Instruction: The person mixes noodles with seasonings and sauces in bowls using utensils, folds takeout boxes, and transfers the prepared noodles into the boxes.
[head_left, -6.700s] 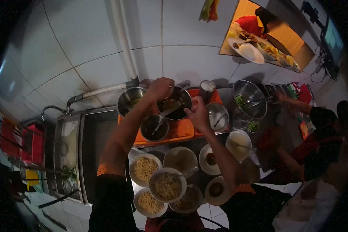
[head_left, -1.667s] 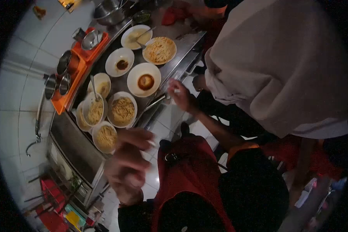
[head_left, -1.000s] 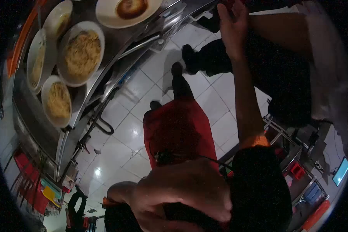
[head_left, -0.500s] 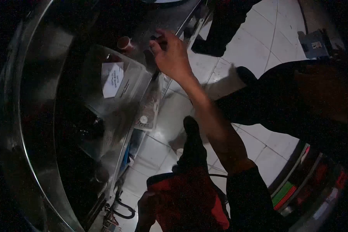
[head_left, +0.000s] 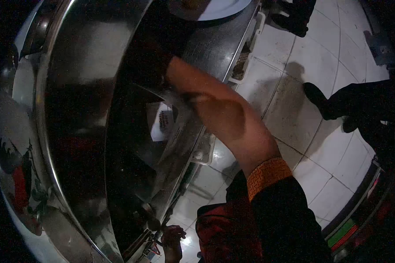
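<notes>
My right forearm (head_left: 226, 107) reaches from the lower right into the dark shelf space under the metal counter. Its hand is lost in shadow past the wrist, so its fingers and anything in them cannot be made out. Below the forearm, a clear plastic container (head_left: 173, 142) carries a white paper label (head_left: 161, 122) with dark print. Low in the view, beside the shelf edge, my left hand (head_left: 174, 236) hangs with its fingers loosely bent and apart, holding nothing visible.
A white plate (head_left: 224, 9) lies at the top. A curved metal edge (head_left: 46, 144) runs down the left. Another person's dark-clad legs (head_left: 360, 101) stand on the tiled floor (head_left: 289, 114) at right. A white basket (head_left: 204, 151) sits below the shelf edge.
The view has swung from bowls on the counter down to the shelf. My right hand, visible near the container half a second ago, has moved into the dark. More of my left hand shows.
</notes>
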Demonstrator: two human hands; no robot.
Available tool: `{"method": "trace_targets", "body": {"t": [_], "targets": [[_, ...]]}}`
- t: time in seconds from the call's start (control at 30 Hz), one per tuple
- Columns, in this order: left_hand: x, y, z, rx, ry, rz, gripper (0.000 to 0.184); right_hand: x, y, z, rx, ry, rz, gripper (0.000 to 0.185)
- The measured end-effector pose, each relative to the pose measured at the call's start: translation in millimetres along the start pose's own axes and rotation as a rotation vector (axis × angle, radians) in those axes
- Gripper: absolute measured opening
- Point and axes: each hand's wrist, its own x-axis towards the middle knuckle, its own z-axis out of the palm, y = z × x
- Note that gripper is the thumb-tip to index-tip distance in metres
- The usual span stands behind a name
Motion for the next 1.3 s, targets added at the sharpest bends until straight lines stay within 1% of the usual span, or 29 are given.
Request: {"method": "trace_targets", "body": {"t": [0.03, 0.1, 0.13, 0.17, 0.2, 0.27, 0.3, 0.37, 0.4, 0.43, 0.5, 0.53, 0.57, 0.63, 0.67, 0.7, 0.73, 0.77, 0.8, 0.83, 0.93, 1.03, 1.1, 1.13, 1.17, 1.2, 1.23, 1.27, 1.3], "targets": [[-4, 3, 1, 0.010, 0.000, -0.008, 0.024, 9, -5, -4, -0.251, 0.037, -0.068, 0.048], [-8, 6, 2, -0.061, 0.075, 0.078, 0.021, 25, -15, -8, -0.757, 0.098, -0.202, 0.048], [3, -16, -16, 0.101, 0.008, 0.111, 0.023, 29, -24, -4, -1.012, 0.120, -0.275, 0.049], [9, -35, -26, 0.100, 0.008, 0.106, 0.023, 16, -46, -6, -1.012, 0.116, -0.271, 0.049], [13, -52, -33, 0.053, 0.017, 0.070, 0.024, -14, -78, -16, -1.238, 0.161, -0.547, 0.050], [13, -70, -40, -0.046, 0.035, 0.007, 0.026, -21, -86, -52, -1.339, 0.101, -0.769, 0.052], [9, -66, -41, -0.057, 0.034, 0.011, 0.026, -30, -112, -56, -1.340, 0.096, -0.781, 0.052], [2, -57, -41, 0.193, -0.100, 0.110, 0.025, -42, -132, -58, -1.294, 0.063, -0.688, 0.051], [4, -70, -48, -0.380, 0.025, -0.068, 0.029, -49, -134, -56, -1.272, 0.044, -0.601, 0.050], [6, -81, -56, -0.406, 0.017, -0.056, 0.029, -56, -136, -50, -1.253, 0.022, -0.505, 0.049], [13, -91, -77, -0.741, -0.131, -0.185, 0.032, -62, -128, -36, -1.236, -0.021, -0.307, 0.048], [22, -102, -94, -0.686, -0.290, -0.193, 0.026, -62, -123, -28, -1.247, -0.045, -0.217, 0.047], [15, -84, -81, -0.695, -0.294, -0.176, 0.026, -62, -115, -23, -1.263, -0.062, -0.134, 0.046], [-11, -40, -52, -0.256, -0.053, 0.048, 0.025, -60, -104, -13, -1.303, -0.077, -0.037, 0.045], [11, -65, -86, -0.385, -0.108, -0.461, 0.022, -60, -101, -13, -1.319, -0.076, 0.007, 0.044], [3, -62, -87, -0.397, -0.100, -0.443, 0.022, -63, -100, -13, -1.323, -0.076, 0.040, 0.044], [-7, -56, -81, -0.255, -0.161, -0.090, 0.021, -62, -102, -15, -1.325, -0.081, 0.066, 0.043], [-17, -50, -75, -0.128, -0.161, 0.263, 0.020, -63, -103, -16, -1.325, -0.082, 0.087, 0.042], [-22, -41, -68, -0.108, -0.114, 0.268, 0.020, -63, -108, -19, -1.332, -0.087, 0.103, 0.042], [-22, -35, -65, -0.112, -0.098, 0.217, 0.020, -65, -110, -20, -1.329, -0.086, 0.118, 0.041], [-31, -31, -57, -0.130, -0.106, 0.145, 0.019, -76, -126, -25, -1.319, -0.087, 0.154, 0.039], [-48, -25, -47, -0.081, -0.184, 0.288, 0.019, -94, -156, -36, -1.276, -0.067, 0.178, 0.037], [-78, 33, -29, 0.054, -0.218, 0.488, 0.024, -107, -192, -44, -1.229, -0.052, 0.193, 0.036], [-77, 37, -32, 0.113, -0.322, 0.342, 0.019, -112, -216, -48, -1.201, -0.046, 0.207, 0.036], [-85, 50, -29, 0.074, -0.398, 0.440, 0.014, -119, -242, -53, -1.173, -0.034, 0.229, 0.035], [-98, 77, -27, 0.177, -0.471, 0.428, 0.014, -130, -272, -57, -1.137, -0.018, 0.255, 0.034], [-111, 100, -22, 0.063, -0.547, 0.565, 0.018, -143, -303, -61, -1.099, -0.002, 0.283, 0.034], [-122, 114, -25, 0.176, -0.636, 0.559, 0.029, -157, -335, -65, -1.073, 0.009, 0.319, 0.033], [-139, 138, -25, 0.211, -0.717, 0.606, 0.030, -179, -361, -67, -1.038, 0.042, 0.273, 0.038]]}}
